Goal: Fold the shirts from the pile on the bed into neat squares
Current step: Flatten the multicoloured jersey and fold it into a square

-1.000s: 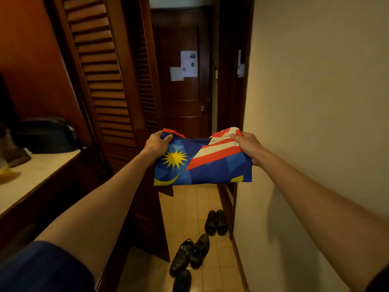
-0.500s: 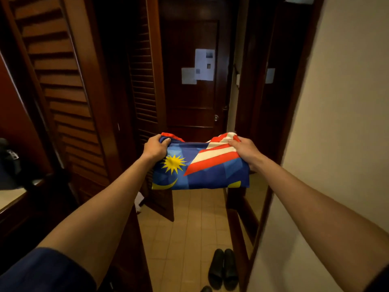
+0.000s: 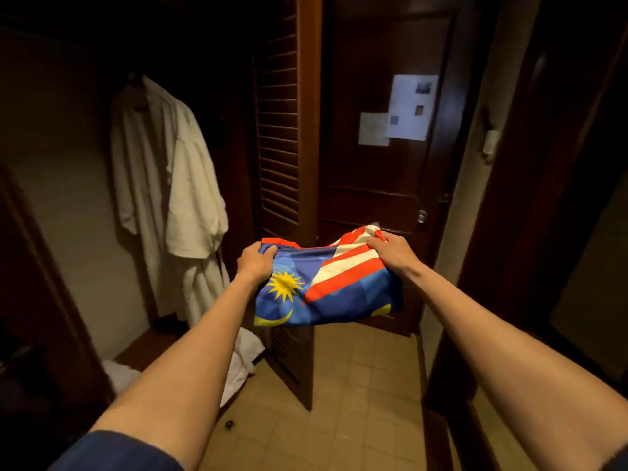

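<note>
Nearest the camera, a dark blue sleeve (image 3: 112, 452) covers the left upper arm at the bottom edge; both bare forearms reach forward at about chest height.

The left hand (image 3: 255, 261) grips the upper left corner of a folded blue shirt printed with a yellow star and crescent and red and white stripes (image 3: 326, 288), its fingers curled over the top edge. The right hand (image 3: 390, 251) grips the upper right corner in the same way, fingers bunched into the striped cloth. The shirt hangs between the two hands in the air as a compact rectangle, above a floor of pale beige square tiles (image 3: 360, 396), touching nothing else.

Lower left, a crumpled white cloth (image 3: 243, 360) lies at the foot of an open wardrobe. Inside it a cream towelling bathrobe (image 3: 176, 185) hangs on a hanger. Just right of the robe stands a dark brown louvred wooden wardrobe door (image 3: 285, 137), swung open.

Farthest, a dark brown panelled wooden door (image 3: 384, 185) is shut, with two white paper notices (image 3: 404, 108) stuck on it and a small metal knob (image 3: 421, 216) at its right side.
</note>
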Available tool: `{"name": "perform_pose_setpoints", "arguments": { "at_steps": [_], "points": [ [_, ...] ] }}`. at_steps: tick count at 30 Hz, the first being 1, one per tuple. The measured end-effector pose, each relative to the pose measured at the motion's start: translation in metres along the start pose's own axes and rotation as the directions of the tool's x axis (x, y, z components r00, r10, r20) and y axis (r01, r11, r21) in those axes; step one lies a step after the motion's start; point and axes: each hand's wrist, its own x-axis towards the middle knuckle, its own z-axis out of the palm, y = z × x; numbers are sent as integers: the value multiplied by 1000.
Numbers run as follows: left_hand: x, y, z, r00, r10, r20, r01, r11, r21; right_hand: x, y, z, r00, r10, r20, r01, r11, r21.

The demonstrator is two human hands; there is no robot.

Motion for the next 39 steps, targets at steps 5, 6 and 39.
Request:
{"name": "perform_pose_setpoints", "arguments": {
  "at_steps": [5, 6, 39],
  "points": [
    [71, -42, -42, 969, -147, -196, 143, 989, -36, 107, -20, 91, 977, -78, 201, 80, 997, 0],
    [83, -52, -52, 957, -169, -235, 165, 986, -37, 128, -22, 113, 965, -99, 242, 97, 995, 18],
    [241, -569, -168, 239, -731, -640, 659, 606, -445, 337, 124, 813, 355, -98, 930, -4, 994, 106]
  ]
}}
